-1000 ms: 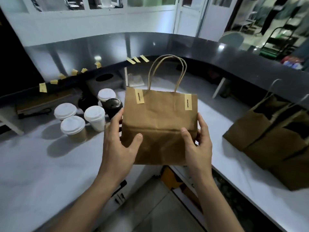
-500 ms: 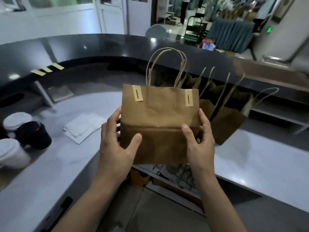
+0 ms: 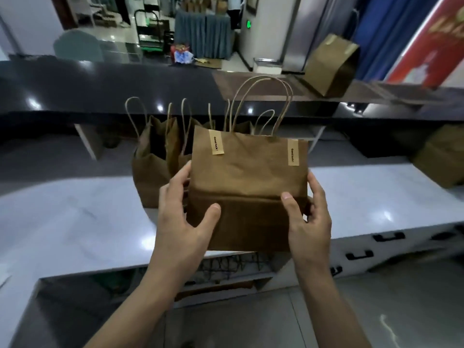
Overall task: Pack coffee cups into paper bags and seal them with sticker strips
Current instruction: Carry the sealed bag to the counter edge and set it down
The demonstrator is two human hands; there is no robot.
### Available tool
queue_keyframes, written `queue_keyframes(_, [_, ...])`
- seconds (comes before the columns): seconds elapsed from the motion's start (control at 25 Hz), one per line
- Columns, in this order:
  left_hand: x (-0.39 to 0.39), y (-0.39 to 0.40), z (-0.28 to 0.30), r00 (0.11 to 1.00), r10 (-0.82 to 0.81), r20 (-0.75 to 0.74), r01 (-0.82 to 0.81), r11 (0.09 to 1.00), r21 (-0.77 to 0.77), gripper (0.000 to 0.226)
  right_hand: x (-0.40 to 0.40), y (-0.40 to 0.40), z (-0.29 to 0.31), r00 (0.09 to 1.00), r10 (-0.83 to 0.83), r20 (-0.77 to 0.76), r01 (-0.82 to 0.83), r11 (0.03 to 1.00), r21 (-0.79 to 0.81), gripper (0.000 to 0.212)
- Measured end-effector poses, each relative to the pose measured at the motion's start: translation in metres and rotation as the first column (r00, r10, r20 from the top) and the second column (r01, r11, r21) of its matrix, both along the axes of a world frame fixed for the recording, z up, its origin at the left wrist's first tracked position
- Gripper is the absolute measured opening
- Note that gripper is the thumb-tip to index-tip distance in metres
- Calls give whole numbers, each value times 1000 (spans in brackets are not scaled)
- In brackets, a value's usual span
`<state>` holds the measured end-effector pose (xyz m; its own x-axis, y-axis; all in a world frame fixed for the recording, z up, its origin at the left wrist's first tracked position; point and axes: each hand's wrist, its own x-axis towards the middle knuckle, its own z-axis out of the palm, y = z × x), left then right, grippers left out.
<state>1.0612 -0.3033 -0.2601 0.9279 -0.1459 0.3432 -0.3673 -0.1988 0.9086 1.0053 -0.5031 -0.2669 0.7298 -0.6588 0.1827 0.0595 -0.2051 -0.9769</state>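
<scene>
Two sticker strips (image 3: 217, 142) already close the bag (image 3: 247, 187), gripped by left hand (image 3: 184, 222) and right hand (image 3: 310, 217), ready to join open bags (image 3: 155, 156) behind it.

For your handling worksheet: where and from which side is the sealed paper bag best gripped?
Probably low on its two narrow sides, from left and right, as the left hand and right hand hold the sealed paper bag now: the sticker strips stay untouched and the bag stays upright.
</scene>
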Motion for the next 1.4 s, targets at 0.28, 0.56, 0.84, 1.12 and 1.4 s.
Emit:
queue_keyframes(0.28, [36,-57,-6,960,-277,-30,277,961,-2,75,-2,-41,-1,966,-258,7,257,964,64,52])
queue_keyframes(0.56, [61,-106,-7,922,-382,-66,383,924,3,77,2,-79,-11,918,-396,-20,396,915,73,52])
queue_keyframes(0.84, [93,-172,-16,924,-374,-76,378,925,41,76,32,-143,-18,919,-393,-18,394,918,55,51])
queue_keyframes(1.12, [137,-269,-6,957,-286,-49,289,955,70,76,82,-245,-7,943,-329,48,326,944,55,42])
queue_keyframes(1.4, [187,-340,34,976,-217,-16,217,975,40,72,143,-316,25,964,-212,160,211,977,22,41])
